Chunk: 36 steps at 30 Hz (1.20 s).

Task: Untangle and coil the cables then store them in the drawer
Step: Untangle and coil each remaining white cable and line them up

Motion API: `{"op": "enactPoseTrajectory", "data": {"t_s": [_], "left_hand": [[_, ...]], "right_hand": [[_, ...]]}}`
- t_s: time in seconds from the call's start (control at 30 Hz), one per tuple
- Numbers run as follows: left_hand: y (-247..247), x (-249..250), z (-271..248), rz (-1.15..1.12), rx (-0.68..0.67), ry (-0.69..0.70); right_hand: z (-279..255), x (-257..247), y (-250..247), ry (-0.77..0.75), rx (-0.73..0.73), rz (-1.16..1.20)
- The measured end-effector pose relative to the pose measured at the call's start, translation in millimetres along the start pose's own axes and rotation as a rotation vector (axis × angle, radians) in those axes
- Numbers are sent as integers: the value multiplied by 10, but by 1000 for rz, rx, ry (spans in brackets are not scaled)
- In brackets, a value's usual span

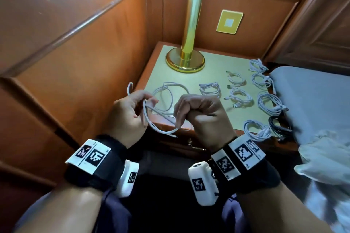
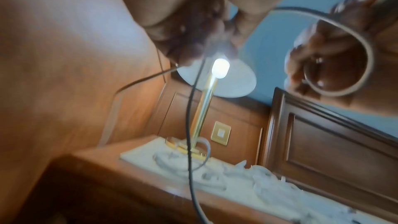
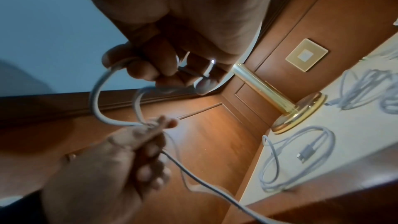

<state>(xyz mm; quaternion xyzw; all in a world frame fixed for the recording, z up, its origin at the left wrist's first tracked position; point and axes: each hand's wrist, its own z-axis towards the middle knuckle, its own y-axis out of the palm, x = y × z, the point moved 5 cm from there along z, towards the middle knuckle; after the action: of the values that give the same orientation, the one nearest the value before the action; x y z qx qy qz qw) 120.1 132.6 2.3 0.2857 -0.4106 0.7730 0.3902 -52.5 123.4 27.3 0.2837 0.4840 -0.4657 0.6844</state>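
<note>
I hold one white cable [image 1: 161, 131] in the air in front of the nightstand [image 1: 214, 66]. My left hand [image 1: 149, 103] pinches it between thumb and fingers, and a short end loops up past the knuckles. My right hand [image 1: 181, 117] is curled in a fist round the same cable, which sags in a loop between the hands. In the right wrist view the right hand's fingers [image 3: 150, 69] grip the cable [image 3: 96, 94] and the left hand [image 3: 160, 123] pinches it below. More of the white cable [image 1: 166, 92] lies loose on the tabletop. The drawer's brass handle [image 1: 193, 144] shows below my right wrist.
Several coiled white cables [image 1: 240, 96] and one black coil [image 1: 280, 126] lie on the right half of the tabletop. A brass lamp [image 1: 186, 56] stands at the back. Wood panelling closes the left side. A bed [image 1: 312, 96] with a pillow borders the right.
</note>
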Motion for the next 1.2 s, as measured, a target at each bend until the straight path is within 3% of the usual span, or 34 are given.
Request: {"op": "enactPoseTrajectory", "data": {"t_s": [0.13,0.2,0.3,0.4,0.47,0.57,0.67,0.73,0.87,0.93,1.0,1.07,1.2], "left_hand": [[-418,330,-360,-16,196,12],[-510,527,-617,-35,179,29],[-416,717,-1035,-187,-57,-48],[-127,728,-1522,-397,-498,-377],[21,746,-1742,-489,-640,-520],[140,800,-1760,-573,-563,-584],[229,934,-1688,-731,-461,-604],[310,1054,-1690,-847,-427,-609],[481,1241,-1818,-999,-422,-647],[508,1253,-1836,-1022,-404,-636],[490,1197,-1814,-1035,-354,-646],[450,1121,-1780,-1011,-300,-642],[307,820,-1644,-755,-93,-572]], "right_hand": [[-351,-110,11,82,109,64],[-547,-207,27,126,148,109],[-867,-270,18,246,149,125],[-1296,-114,-132,446,199,-13],[-1633,61,-305,597,263,-143],[-2105,137,-619,701,365,-417],[-2445,7,-729,652,419,-494],[-2591,-65,-621,597,336,-418],[-2668,-137,-225,544,22,-311],[-2626,-125,-117,525,-27,-322],[-2555,-109,-83,509,16,-324],[-2509,-99,-52,534,45,-209],[-2466,-132,-101,581,152,266]]}}
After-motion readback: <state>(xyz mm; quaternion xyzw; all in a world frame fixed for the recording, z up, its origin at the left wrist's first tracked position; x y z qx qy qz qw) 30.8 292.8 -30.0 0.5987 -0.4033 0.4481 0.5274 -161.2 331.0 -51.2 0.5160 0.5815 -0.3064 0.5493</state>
